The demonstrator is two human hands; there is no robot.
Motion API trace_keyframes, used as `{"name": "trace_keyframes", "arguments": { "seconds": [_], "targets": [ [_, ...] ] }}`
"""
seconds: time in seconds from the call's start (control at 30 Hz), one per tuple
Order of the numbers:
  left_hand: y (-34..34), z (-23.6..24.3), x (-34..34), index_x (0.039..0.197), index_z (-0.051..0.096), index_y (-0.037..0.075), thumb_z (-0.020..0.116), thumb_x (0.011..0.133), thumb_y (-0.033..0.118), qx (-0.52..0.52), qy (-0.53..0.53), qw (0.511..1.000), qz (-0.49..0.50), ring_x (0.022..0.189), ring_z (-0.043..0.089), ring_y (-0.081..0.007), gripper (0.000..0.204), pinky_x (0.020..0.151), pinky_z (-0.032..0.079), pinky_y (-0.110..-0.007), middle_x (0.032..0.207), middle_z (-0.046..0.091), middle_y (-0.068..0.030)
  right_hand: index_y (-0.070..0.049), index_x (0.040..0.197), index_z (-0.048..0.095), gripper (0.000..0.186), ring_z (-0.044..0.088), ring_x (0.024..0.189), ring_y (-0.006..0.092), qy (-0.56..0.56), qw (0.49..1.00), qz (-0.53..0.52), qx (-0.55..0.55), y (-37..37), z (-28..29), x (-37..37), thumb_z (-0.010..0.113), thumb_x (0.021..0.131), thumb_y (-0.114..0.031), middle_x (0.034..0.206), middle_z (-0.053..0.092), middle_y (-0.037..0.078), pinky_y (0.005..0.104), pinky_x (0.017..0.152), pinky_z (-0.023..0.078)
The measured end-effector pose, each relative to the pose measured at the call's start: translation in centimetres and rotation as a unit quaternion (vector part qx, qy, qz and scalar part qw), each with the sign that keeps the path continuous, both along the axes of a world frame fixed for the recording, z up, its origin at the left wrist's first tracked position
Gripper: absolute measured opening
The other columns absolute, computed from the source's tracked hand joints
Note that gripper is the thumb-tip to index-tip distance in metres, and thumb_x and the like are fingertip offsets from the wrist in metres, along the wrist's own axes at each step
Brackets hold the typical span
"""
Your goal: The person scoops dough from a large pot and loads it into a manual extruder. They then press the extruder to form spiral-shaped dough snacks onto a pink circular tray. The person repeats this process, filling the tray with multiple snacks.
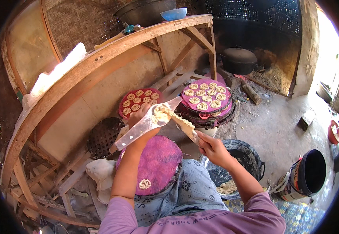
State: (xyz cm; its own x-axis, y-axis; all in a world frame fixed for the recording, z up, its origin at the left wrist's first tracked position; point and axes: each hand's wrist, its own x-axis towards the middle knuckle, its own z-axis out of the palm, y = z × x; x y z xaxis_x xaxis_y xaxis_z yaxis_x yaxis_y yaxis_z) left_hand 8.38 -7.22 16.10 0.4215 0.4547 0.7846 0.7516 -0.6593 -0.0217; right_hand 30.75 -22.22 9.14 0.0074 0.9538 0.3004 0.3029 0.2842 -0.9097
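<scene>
Clasping the two-handled press (148,125), the left grip (138,114) apparently steadies it for filling. Just beside, the right grip (215,149) pinches a dough-coated stick (186,128).

Single dough swirl (144,184) counted on nearest tray (159,156)

Twelve swirls were counted on the stack's top tray (224,103), and one more was seen just below its rim. About ten were made out on the red tray (141,96) (an exact figure was prevented by the hand in front). One left hand (139,115), one right hand (215,149), one two-handled press (132,135) and one dough-coated stick (185,125) were counted. One perforated tray (105,136), one black tub (237,156), one lidded pot (238,61), one blue bowl (174,14) and one bucket (314,171) were also noted.
</scene>
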Motion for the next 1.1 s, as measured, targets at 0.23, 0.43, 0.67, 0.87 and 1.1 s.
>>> {"name": "trace_keyframes", "arguments": {
  "seconds": [0.23,0.43,0.67,0.87,1.1],
  "targets": [
    [1.8,-1.0,-0.5,0.096,0.068,0.014,0.075,0.072,0.031,-0.101,-0.065,0.990,-0.081,0.085,0.065,-0.0312,0.030,0.074,0.052,-0.043,0.095,0.067,-0.0077,-0.008,0.142,0.045,0.040,0.046,0.063,0.0060,0.038,0.994,0.100,-0.027,-1.3,-0.6,-1.4,0.046,0.102,-0.013,0.072,0.050,-0.002,0.0216,0.057,0.041],
    [1.4,-1.0,-0.6,0.093,0.067,0.015,0.077,0.072,0.031,-0.017,0.023,0.999,-0.033,0.075,0.063,-0.0289,0.028,0.067,0.052,-0.042,0.084,0.061,-0.0065,-0.022,0.141,0.047,0.053,0.062,0.072,0.0274,-0.268,0.944,-0.131,0.142,-1.7,2.2,0.9,0.055,0.091,-0.009,0.089,0.061,0.009,0.0410,0.064,0.052],
    [-0.6,0.7,-0.3,0.086,0.061,0.012,0.081,0.067,0.035,-0.051,0.054,0.992,-0.103,0.069,0.064,-0.0259,0.035,0.059,0.052,-0.038,0.076,0.060,-0.0065,-0.028,0.131,0.058,0.050,0.057,0.082,0.0185,-0.625,0.694,-0.129,0.333,-2.0,11.0,5.0,0.058,0.082,-0.015,0.090,0.053,0.002,0.0305,0.070,0.047],
    [-1.5,-0.7,1.3,0.079,0.049,0.011,0.067,0.078,0.025,-0.013,0.100,0.993,-0.068,0.066,0.064,-0.0257,0.023,0.053,0.050,-0.038,0.070,0.056,-0.0055,-0.030,0.143,0.042,0.064,0.059,0.079,0.0190,-0.679,0.665,-0.079,0.302,0.5,9.6,2.3,0.057,0.084,-0.014,0.093,0.056,0.003,0.0314,0.064,0.050],
    [-0.5,-1.6,-0.8,0.085,0.053,0.011,0.070,0.078,0.028,-0.011,0.090,0.996,-0.021,0.065,0.065,-0.0247,0.025,0.055,0.051,-0.037,0.072,0.060,-0.0066,-0.023,0.143,0.044,0.065,0.065,0.064,0.0253,-0.609,0.785,0.002,0.115,-2.0,9.7,3.2,0.055,0.082,-0.008,0.087,0.064,0.007,0.0380,0.056,0.053]
  ]
}}
